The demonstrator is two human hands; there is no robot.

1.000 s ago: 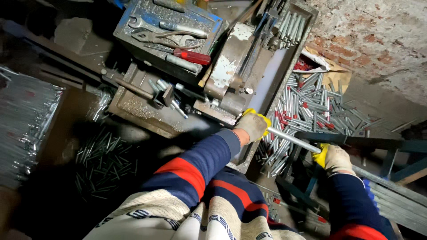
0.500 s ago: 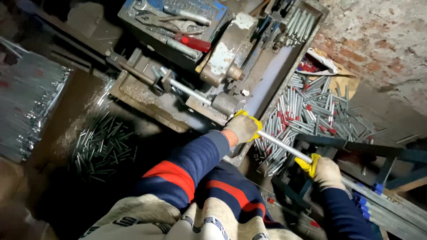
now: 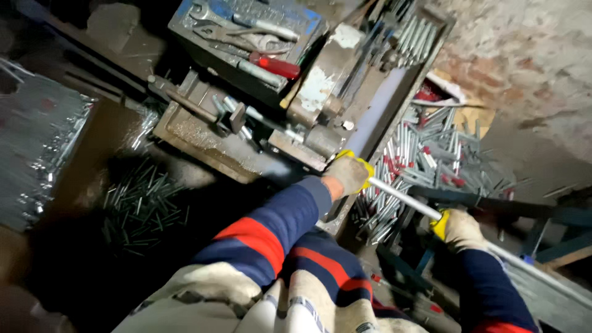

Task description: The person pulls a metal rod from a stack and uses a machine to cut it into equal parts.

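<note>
Tool tray (image 3: 246, 31) behind machine (image 3: 320, 105); cut tube pile (image 3: 425, 154) right; rod pile (image 3: 145, 206) left.

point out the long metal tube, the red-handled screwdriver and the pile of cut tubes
long metal tube (image 3: 404, 198), head view, on its bare middle between the two gloved hands
red-handled screwdriver (image 3: 279, 66), head view, on its red handle
pile of cut tubes (image 3: 425, 154), head view, on the heap's middle

Both the left hand (image 3: 348, 174) and the right hand (image 3: 457, 228) are wearing dirty cream gloves edged in bright yellow, and the sleeves (image 3: 265, 231) are showing navy blue crossed by red-orange stripes. The rod (image 3: 404, 198) between them is gleaming pale silver, as are the cut tubes (image 3: 425, 148), some tipped in red. A red-handled screwdriver (image 3: 277, 65) is lying in a blue-grey tool tray (image 3: 185, 24), beside a wall (image 3: 524, 55) showing mottled reddish brick and grey.
</note>
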